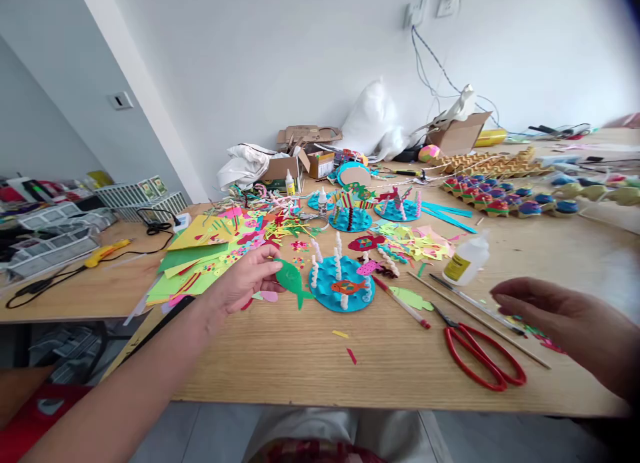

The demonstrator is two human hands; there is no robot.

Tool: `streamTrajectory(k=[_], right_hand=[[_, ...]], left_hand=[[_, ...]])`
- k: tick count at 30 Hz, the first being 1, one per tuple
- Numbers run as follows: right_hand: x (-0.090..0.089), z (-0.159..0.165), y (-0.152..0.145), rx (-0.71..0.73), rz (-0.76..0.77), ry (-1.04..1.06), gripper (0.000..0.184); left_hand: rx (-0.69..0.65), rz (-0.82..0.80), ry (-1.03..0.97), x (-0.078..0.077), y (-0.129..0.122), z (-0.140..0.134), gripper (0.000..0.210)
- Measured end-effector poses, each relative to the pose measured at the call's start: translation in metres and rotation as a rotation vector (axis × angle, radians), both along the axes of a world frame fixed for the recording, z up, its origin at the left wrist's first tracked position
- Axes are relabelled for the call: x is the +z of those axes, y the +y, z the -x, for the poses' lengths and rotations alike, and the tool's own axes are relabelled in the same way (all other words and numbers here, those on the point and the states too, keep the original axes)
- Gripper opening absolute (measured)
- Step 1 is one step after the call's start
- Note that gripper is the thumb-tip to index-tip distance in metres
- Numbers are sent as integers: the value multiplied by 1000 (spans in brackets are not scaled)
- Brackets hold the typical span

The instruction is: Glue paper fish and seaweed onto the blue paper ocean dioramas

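Note:
My left hand [255,276] pinches a green paper fish [290,278] by its head end, its tail pointing down to the right. Beside that fish stands a blue round base [327,296] with twisted white stems and an orange fish [349,287] on its front. My right hand [560,319] hovers at the right with loosely bent fingers and nothing visible in them. Below and left of it lie red-handled scissors [483,356], a thin wooden stick [493,326] and a pen [470,303]. A glue bottle [466,259] stands behind. A light green paper fish [410,298] lies near the scissors' tips.
Coloured paper sheets [193,256] and cut scraps spread at the left. A red-tipped pencil [403,304] lies in front of the base. More decorated blue bases [350,219] stand behind. Painted egg-carton pieces [505,199] fill the back right; cardboard boxes [457,135] line the wall.

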State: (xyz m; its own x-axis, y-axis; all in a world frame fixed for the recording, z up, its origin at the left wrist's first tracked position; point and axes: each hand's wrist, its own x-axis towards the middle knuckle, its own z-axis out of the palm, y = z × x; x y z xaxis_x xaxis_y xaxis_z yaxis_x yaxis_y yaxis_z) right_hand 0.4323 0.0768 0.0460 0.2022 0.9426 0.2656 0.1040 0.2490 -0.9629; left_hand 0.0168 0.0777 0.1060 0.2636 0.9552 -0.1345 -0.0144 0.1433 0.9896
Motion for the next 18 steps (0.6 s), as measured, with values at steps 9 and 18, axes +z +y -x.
streamTrajectory(k=[9, 18], right_hand=[[73, 135, -11, 501, 104, -409, 18], [75, 171, -20, 439, -94, -663, 10]], left_hand=[[-212, -120, 189, 16, -4, -47, 11], [51, -1011, 418, 16, -26, -28, 10]])
